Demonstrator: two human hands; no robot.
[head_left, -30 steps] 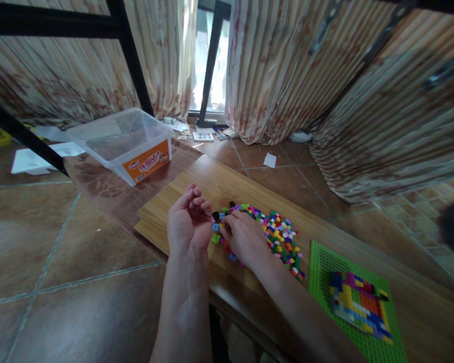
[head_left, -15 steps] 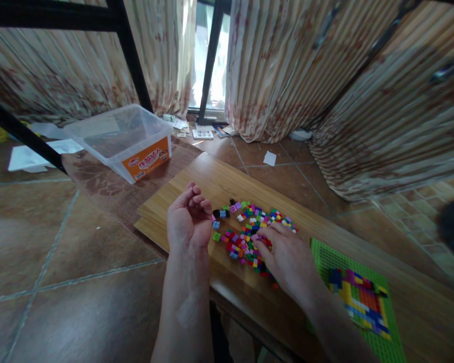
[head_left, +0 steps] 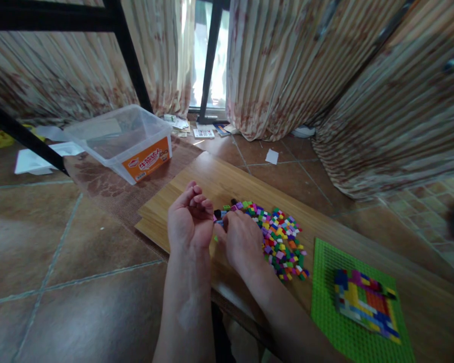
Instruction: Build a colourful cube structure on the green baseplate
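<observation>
My left hand [head_left: 191, 217] is held palm up above the wooden board, fingers loosely curled, with no brick visible in the palm. Just beside it, my right hand [head_left: 242, 239] reaches down to the left end of a pile of small colourful building bricks [head_left: 282, 242]. Its fingertips are drawn together by a few blue and black bricks [head_left: 218, 214]; whatever they pinch is hidden. Further right lies a green baseplate [head_left: 325, 302], bearing a flat multicoloured brick build [head_left: 369, 305].
The wooden board [head_left: 181, 176] rests on a brown cloth [head_left: 98, 176]. A clear plastic box [head_left: 115, 164] with an orange label stands beyond its left end. White trays [head_left: 34, 159], papers [head_left: 204, 132] and a dark metal frame [head_left: 132, 65] are near the curtains.
My right hand has moved left from the middle of the pile to its left end, uncovering more bricks. My left hand has stayed almost still.
</observation>
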